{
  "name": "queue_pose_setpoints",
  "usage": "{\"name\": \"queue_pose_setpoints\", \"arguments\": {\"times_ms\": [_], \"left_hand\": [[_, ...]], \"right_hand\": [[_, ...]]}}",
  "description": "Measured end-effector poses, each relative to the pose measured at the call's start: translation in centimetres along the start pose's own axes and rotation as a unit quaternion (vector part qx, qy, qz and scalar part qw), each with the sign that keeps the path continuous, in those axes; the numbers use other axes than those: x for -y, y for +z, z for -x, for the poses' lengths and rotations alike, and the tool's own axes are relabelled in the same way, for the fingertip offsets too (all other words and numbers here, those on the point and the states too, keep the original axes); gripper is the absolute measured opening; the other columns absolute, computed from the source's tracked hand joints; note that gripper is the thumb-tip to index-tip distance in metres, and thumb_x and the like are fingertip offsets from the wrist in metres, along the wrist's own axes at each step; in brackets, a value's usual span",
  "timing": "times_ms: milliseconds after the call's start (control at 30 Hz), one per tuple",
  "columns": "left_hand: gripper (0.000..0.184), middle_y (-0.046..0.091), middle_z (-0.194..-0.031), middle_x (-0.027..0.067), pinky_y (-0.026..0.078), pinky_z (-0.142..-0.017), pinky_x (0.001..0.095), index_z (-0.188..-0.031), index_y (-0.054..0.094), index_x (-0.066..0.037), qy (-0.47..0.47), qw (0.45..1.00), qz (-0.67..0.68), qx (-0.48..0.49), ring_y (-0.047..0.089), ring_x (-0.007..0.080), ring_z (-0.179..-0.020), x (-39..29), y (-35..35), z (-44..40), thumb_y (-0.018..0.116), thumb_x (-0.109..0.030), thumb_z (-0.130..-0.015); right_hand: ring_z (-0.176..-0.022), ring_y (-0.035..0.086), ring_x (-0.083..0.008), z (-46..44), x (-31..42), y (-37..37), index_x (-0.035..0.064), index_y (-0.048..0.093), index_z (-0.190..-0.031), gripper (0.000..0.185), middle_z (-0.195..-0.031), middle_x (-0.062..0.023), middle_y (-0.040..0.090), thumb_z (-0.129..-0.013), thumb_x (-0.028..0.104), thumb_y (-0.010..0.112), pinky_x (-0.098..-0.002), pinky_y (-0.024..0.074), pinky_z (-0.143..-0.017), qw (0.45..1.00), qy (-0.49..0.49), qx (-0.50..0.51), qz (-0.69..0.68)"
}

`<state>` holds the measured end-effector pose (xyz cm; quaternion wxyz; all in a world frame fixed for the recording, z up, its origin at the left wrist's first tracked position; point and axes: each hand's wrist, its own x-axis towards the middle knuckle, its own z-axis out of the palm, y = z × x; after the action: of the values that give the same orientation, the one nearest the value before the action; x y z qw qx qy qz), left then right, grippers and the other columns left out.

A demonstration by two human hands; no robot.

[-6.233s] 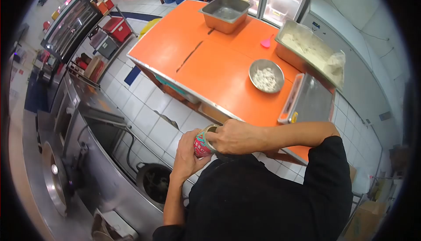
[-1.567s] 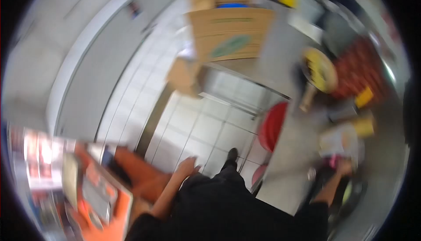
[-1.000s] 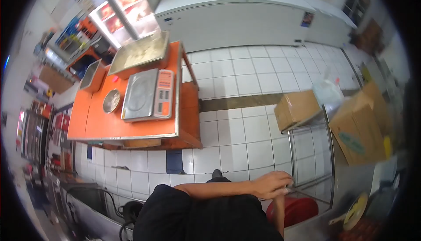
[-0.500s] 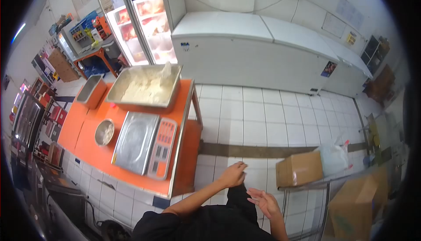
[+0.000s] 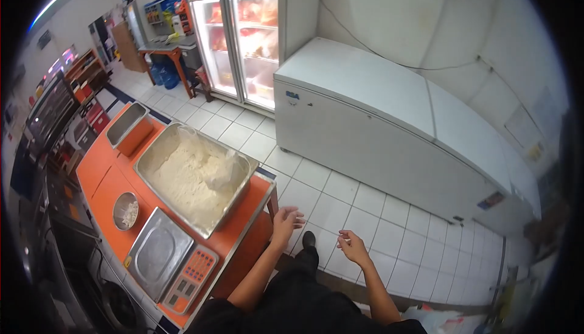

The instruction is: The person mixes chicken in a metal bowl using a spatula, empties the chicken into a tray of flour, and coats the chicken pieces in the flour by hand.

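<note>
My left hand [image 5: 286, 224] is in the air beside the right edge of the orange table [image 5: 100, 173], its fingers loosely bent and apart with nothing in them. Over the floor to its right is my right hand [image 5: 354, 247], also empty, fingers half curled and spread. Nearest to the left hand is a large metal tray [image 5: 141, 165] of pale flour or dough, with a clear plastic bag [image 5: 226, 173] lying at its right side. A digital scale [image 5: 159, 252] and a small metal bowl [image 5: 117, 217] with pale pieces inside stand on the table too.
An empty deep metal pan [image 5: 129, 124] sits at the table's far end. Ahead are a lit glass-door fridge [image 5: 234, 42] and long white chest freezers [image 5: 377, 139] along the wall. White tiles [image 5: 328, 212] cover the floor; a plastic bag [image 5: 435, 320] shows at the lower right.
The view has turned right and moved forward, bringing the tray and freezers closer. Both hands have swung up and ahead. The cardboard boxes have left the view.
</note>
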<state>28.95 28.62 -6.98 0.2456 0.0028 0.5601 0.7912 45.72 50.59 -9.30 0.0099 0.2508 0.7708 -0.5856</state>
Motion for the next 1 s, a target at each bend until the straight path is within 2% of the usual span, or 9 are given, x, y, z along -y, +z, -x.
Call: {"name": "queue_pose_setpoints", "arguments": {"times_ms": [133,267,400,500,633,700,767,833,1000], "left_hand": [[0.021,0.066,-0.099,0.0098,0.054,-0.071,0.0291,-0.115,0.056,-0.003,-0.003,0.991,0.086,-0.099,0.067,0.0183,-0.08,-3.3,2.4,-14.7,0.056,-0.017,-0.099],[0.027,0.064,-0.09,0.0095,0.051,-0.066,0.0308,-0.119,0.051,-0.001,0.134,0.952,0.218,-0.168,0.064,0.0182,-0.076,-12.4,4.1,-27.9,0.053,-0.014,-0.094],[0.031,0.063,-0.094,0.0122,0.05,-0.063,0.03,-0.124,0.045,0.0,0.223,0.882,0.288,-0.299,0.063,0.0186,-0.076,-21.1,-0.6,-40.7,0.05,-0.008,-0.094],[0.031,0.063,-0.093,0.0125,0.051,-0.065,0.0312,-0.123,0.045,-0.001,0.298,0.81,0.302,-0.404,0.063,0.0194,-0.076,-25.2,-7.0,-48.5,0.049,-0.008,-0.094],[0.017,0.061,-0.095,0.0082,0.048,-0.069,0.028,-0.116,0.05,-0.002,0.42,0.699,0.129,-0.564,0.06,0.0146,-0.08,-27.9,-12.1,-48.9,0.052,-0.009,-0.1],[0.016,0.061,-0.096,0.0072,0.048,-0.075,0.0271,-0.115,0.053,-0.002,0.451,0.728,0.048,-0.514,0.06,0.0142,-0.085,-26.4,-10.9,-46.0,0.052,-0.009,-0.101],[0.016,0.061,-0.098,0.0064,0.049,-0.079,0.0281,-0.113,0.057,-0.001,0.28,0.789,-0.011,-0.547,0.06,0.0143,-0.088,-26.0,-7.7,-42.6,0.051,-0.01,-0.102],[0.016,0.061,-0.103,0.0105,0.051,-0.085,0.0278,-0.112,0.059,0.002,0.241,0.673,-0.139,-0.685,0.062,0.0164,-0.094,-25.1,-6.4,-38.6,0.051,-0.006,-0.1],[0.019,0.056,-0.092,0.0077,0.045,-0.072,0.0301,-0.11,0.059,0.003,0.141,0.24,-0.222,-0.934,0.053,0.0168,-0.08,-25.6,-10.1,-26.1,0.054,-0.011,-0.1]], "right_hand": [[-0.096,0.069,-0.0329,-12.2,1.1,-3.9,-0.0004,0.058,-0.129,0.049,-0.116,-0.0232,0.066,-0.092,0.031,0.066,-0.0399,0.0547,-0.085,0.97,-0.029,0.062,0.235],[-0.102,0.068,-0.0383,-20.3,-2.8,-10.6,-0.0013,0.06,-0.128,0.055,-0.117,-0.0254,0.067,-0.088,0.035,0.069,-0.0452,0.0535,-0.09,0.872,-0.047,0.042,0.486],[-0.113,0.063,-0.041,-30.4,-1.0,-14.5,0.0001,0.063,-0.127,0.055,-0.119,-0.0259,0.067,-0.085,0.036,0.069,-0.0453,0.0492,-0.099,0.874,0.089,0.119,0.463],[-0.112,0.063,-0.0409,-41.6,2.8,-14.6,-0.0006,0.064,-0.124,0.052,-0.115,-0.0254,0.068,-0.085,0.035,0.069,-0.0453,0.0494,-0.098,0.856,0.054,0.189,0.477],[-0.112,0.063,-0.0406,-60.2,12.1,-5.7,-0.0014,0.066,-0.118,0.04,-0.117,-0.0245,0.067,-0.092,0.027,0.062,-0.0468,0.0488,-0.097,0.861,-0.091,0.211,0.454],[-0.107,0.065,-0.0394,-67.1,20.7,4.9,-0.0002,0.064,-0.122,0.037,-0.115,-0.0228,0.069,-0.095,0.024,0.061,-0.0458,0.0513,-0.093,0.842,-0.228,0.255,0.417],[-0.102,0.066,-0.0393,-71.4,27.3,16.8,-0.0003,0.063,-0.123,0.037,-0.117,-0.0234,0.067,-0.097,0.026,0.06,-0.0447,0.0521,-0.09,0.792,-0.384,0.348,0.323],[-0.104,0.063,-0.0407,-71.4,36.6,27.5,-0.0009,0.062,-0.12,0.035,-0.112,-0.0242,0.067,-0.096,0.024,0.057,-0.0452,0.0506,-0.088,0.75,-0.351,0.505,0.242],[-0.101,0.066,-0.038,-71.2,45.5,46.7,-0.0005,0.063,-0.117,0.034,-0.108,-0.0223,0.068,-0.094,0.023,0.059,-0.0454,0.0513,-0.088,0.655,-0.432,0.568,0.251]]}}
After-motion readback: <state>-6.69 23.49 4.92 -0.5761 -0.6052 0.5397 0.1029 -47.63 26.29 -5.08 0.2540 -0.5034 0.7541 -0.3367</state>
